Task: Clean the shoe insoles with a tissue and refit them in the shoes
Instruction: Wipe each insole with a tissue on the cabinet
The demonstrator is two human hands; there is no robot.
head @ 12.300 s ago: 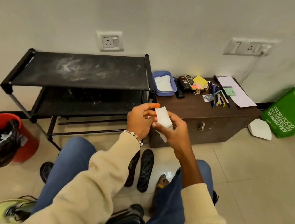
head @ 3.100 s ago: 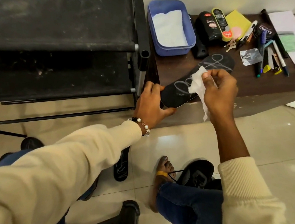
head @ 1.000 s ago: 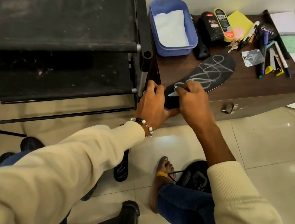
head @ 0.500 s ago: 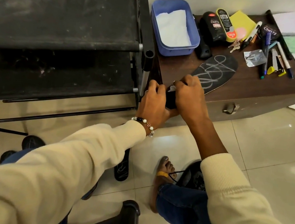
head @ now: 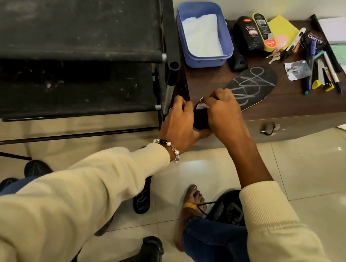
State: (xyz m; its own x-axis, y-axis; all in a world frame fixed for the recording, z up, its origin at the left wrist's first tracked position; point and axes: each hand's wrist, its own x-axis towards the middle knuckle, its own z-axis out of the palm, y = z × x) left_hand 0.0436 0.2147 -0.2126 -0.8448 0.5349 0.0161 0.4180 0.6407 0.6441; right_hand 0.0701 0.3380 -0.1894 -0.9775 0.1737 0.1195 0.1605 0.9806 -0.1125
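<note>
rack shelving of dusty black fabric fills the upper left of the frame. just right of its post, at centre, the left hand curls round the heel end of a black insole and holds it at the near edge of the brown cabinet. the right hand is closed on a white tissue — only a corner shows — and presses it on the insole beside the left hand. the toe end, scrawled with pale marks, lies on the cabinet top. behind it sits a blue tub lined with white paper. a second insole lies on the floor tiles at lower centre, and a black shoe lies to its right — partly under the right sleeve.
</note>
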